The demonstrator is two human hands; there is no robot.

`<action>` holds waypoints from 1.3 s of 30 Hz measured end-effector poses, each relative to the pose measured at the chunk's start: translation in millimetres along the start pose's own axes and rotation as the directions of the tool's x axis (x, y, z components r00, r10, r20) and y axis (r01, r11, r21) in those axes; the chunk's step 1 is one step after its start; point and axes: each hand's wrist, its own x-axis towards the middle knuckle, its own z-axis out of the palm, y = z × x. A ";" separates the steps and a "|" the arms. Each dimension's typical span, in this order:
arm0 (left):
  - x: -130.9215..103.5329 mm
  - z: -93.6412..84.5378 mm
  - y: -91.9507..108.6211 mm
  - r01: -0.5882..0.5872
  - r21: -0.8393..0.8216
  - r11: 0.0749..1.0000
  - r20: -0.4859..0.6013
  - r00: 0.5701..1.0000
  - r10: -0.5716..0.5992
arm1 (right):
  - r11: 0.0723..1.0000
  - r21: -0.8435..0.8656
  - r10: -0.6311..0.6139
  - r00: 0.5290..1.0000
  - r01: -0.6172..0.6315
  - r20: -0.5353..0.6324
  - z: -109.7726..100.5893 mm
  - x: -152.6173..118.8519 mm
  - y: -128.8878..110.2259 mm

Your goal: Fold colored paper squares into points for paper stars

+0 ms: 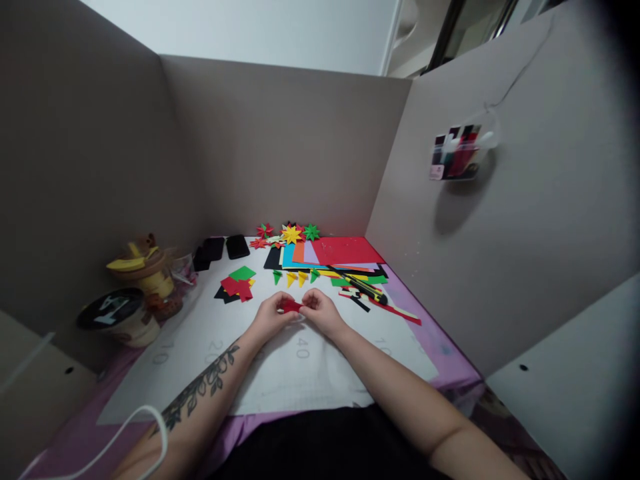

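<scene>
Near the middle of the white mat, my left hand point(273, 316) and my right hand point(321, 311) meet around a small piece of red paper point(291, 305). The fingers of both hands are closed on its two ends. Just beyond them stand small folded points: two yellow point(297, 279) between a green one point(277, 277) on the left and another green one point(315, 275) on the right. Left of my hands lies a loose pile of red, green, yellow and black paper squares point(237, 285).
Sheets of coloured paper point(347, 251) lie at the back right, with a yellow-black cutter point(367, 289) and paper strips point(405, 314) before them. Folded paper stars point(293, 233) stand along the back wall. Dark phones point(237, 247) and several tubs point(117, 313) are at the left.
</scene>
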 end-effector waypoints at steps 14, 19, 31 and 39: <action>-1.6 1.8 7.1 0.075 -0.030 0.997 0.006 0.997 -0.075 | 0.997 0.080 -0.014 0.997 0.020 -0.075 1.0 -1.0 3.6; -2.8 0.7 10.9 0.099 -0.047 0.994 -0.016 0.995 -0.099 | 0.996 0.079 0.036 0.997 -0.030 -0.067 -3.8 -0.3 4.4; -1.3 -3.9 7.9 0.183 -0.158 0.970 -0.092 0.976 -0.199 | 0.987 -0.119 -0.113 0.991 0.104 -0.073 -15.3 -0.9 2.7; -0.6 -1.0 0.7 0.240 -0.336 0.911 0.039 0.970 -0.241 | 0.816 -0.388 -0.420 0.901 0.429 0.113 -10.3 -4.1 -2.9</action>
